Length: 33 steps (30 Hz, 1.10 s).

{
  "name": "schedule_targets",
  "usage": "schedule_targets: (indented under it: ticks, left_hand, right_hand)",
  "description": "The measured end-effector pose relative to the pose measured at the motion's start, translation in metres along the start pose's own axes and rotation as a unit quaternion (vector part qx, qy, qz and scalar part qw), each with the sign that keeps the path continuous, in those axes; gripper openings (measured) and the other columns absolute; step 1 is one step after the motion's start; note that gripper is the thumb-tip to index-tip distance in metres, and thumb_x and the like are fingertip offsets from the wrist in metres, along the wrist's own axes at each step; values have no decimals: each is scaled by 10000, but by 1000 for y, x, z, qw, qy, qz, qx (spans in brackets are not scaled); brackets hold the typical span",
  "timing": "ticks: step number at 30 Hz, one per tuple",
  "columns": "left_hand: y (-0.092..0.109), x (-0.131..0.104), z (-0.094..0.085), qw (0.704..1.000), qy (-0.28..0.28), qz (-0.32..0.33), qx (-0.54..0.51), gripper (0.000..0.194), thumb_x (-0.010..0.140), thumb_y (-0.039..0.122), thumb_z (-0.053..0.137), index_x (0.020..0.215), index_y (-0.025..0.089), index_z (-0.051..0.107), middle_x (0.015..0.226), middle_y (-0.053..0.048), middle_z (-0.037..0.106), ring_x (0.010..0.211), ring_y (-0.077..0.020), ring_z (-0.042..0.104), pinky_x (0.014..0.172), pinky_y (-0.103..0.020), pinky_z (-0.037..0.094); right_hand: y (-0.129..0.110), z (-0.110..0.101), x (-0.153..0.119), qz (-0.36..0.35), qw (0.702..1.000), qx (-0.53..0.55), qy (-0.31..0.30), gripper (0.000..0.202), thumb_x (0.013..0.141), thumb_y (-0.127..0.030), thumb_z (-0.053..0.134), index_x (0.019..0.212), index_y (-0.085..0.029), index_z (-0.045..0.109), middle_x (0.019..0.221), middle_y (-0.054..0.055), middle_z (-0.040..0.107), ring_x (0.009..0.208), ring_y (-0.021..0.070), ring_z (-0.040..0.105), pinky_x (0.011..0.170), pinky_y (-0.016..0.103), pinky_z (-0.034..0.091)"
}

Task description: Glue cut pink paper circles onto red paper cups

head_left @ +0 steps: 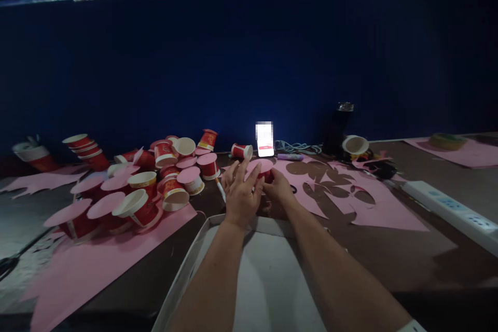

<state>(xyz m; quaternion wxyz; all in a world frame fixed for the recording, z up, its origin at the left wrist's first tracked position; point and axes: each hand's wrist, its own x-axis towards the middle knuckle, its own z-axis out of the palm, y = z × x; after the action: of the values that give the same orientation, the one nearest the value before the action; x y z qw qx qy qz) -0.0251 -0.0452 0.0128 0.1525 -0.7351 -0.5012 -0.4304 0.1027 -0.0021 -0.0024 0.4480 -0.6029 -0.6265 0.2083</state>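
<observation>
In the head view, a red paper cup (264,177) with a pink paper disc (266,166) on its top is between my two hands. My right hand (280,187) is closed round the cup's right side. Across the left of the cup and disc reaches my left hand (241,192), its fingers stretched and apart, touching them. My left hand hides part of the cup. Just beyond stands a lit phone (266,140). A white and orange pen (220,189) lies left of my left hand.
Several red paper cups (209,167), some topped with pink discs, crowd the left. Cut pink paper (385,212) lies right, near a power strip (451,205). A white tray (210,223) sits under my forearms. A purple marker (290,156) and cable (301,148) lie behind.
</observation>
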Motion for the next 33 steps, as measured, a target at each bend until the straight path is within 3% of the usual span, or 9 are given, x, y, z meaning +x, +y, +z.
schedule_targets:
  ticks: [10, 16, 20, 26, 33]
  left_hand:
    - [-2, -1, 4, 1000, -17, -8, 8, 403, 900, 398, 460, 1277, 303, 567, 1456, -27, 427, 1343, -270, 320, 1086, -474, 260]
    - [-3, -2, 6, 999, -26, -17, 15, 445, 902, 380, 451, 1335, 295, 507, 1464, -47, 413, 1346, -280, 315, 1080, -491, 263]
    - [-4, -3, 11, 999, -41, -12, 19, 395, 906, 335, 438, 1280, 313, 561, 1454, -34, 429, 1338, -279, 328, 1078, -499, 260]
    - [-12, 0, 25, 999, -23, -32, 18, 503, 894, 260, 415, 1397, 241, 428, 1454, -64, 428, 1322, -267, 350, 1085, -468, 267]
    - [-13, 4, 34, 999, -41, -21, 21, 495, 834, 186, 471, 1313, 295, 530, 1460, -32, 421, 1329, -280, 340, 1093, -500, 248]
  right_hand:
    - [7, 3, 2, 23, 998, 48, 14, 231, 634, -375, 619, 749, -179, 579, 695, 7, 624, 626, 151, 526, 571, 255, 400]
    - [10, 3, 3, 31, 996, 85, 9, 272, 634, -388, 648, 799, -176, 605, 723, 12, 653, 659, 163, 564, 602, 263, 432]
    - [12, 4, 3, 38, 996, 80, 17, 331, 632, -420, 668, 840, -166, 631, 765, 32, 669, 692, 177, 590, 626, 281, 452]
    - [18, 8, 7, 58, 991, 114, 32, 403, 634, -473, 684, 892, -168, 629, 821, 51, 693, 712, 184, 625, 625, 282, 474]
    - [16, 4, 10, 70, 993, 91, 36, 335, 645, -410, 685, 869, -168, 627, 793, 50, 695, 702, 184, 630, 639, 287, 476]
